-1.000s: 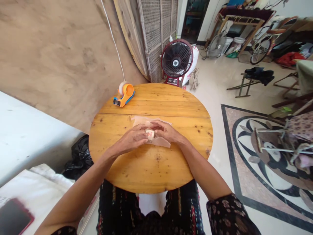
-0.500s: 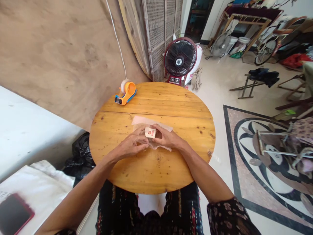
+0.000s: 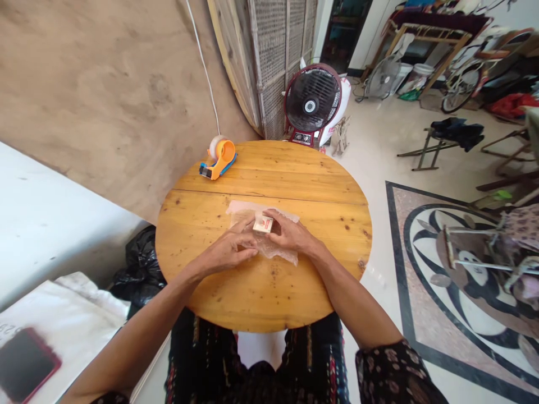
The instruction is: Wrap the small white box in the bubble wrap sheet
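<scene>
cream printed box [image 3: 263,224] sits over translucent wrap [image 3: 281,252], right hand [image 3: 293,232] gripping its right side with thumb and fingers; left hand [image 3: 229,247] curves alongside, hold unclear. more box shows than a second ago.

Lettering [image 3: 267,223] on the box [image 3: 261,224] seems illegibly small.

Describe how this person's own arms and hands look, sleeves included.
The left hand and right hand are bare: no gloves, and no watch or bracelet shows at either wrist. The right sleeve is black with a pale floral print, loose, and ends near the elbow. Only a dark edge of the left sleeve shows, at the bottom of the picture.
</scene>
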{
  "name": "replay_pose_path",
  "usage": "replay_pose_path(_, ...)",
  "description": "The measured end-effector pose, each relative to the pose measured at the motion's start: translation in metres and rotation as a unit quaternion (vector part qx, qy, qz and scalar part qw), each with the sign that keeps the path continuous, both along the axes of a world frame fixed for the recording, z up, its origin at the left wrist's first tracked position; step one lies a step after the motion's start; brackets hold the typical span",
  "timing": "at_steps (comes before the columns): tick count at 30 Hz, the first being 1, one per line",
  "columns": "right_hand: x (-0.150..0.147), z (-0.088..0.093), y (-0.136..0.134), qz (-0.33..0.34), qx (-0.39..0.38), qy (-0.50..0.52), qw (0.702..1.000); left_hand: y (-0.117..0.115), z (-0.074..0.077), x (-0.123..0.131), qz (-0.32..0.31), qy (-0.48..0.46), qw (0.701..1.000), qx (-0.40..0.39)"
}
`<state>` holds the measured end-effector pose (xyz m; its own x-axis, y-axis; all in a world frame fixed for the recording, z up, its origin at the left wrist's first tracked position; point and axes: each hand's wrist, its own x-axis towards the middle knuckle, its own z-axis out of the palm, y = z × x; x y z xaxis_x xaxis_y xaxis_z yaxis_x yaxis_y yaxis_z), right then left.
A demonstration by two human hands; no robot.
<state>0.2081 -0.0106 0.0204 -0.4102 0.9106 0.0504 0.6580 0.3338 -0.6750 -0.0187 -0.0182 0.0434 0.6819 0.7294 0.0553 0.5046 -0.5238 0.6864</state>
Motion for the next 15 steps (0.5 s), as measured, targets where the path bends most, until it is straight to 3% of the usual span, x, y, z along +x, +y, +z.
replay_pose_path(8, 0.009, 0.005, 0.004, 0.046, -0.027, 0.058, 0.997, 0.016, 0.004, 0.01, 0.029, -0.05, 0.995, 0.08)
replay_pose_path(15, 0.016, 0.016, 0.006, 0.038, -0.053, 0.143, 0.988, 0.035, -0.002, 0.023, 0.09, -0.069, 0.993, 0.027)
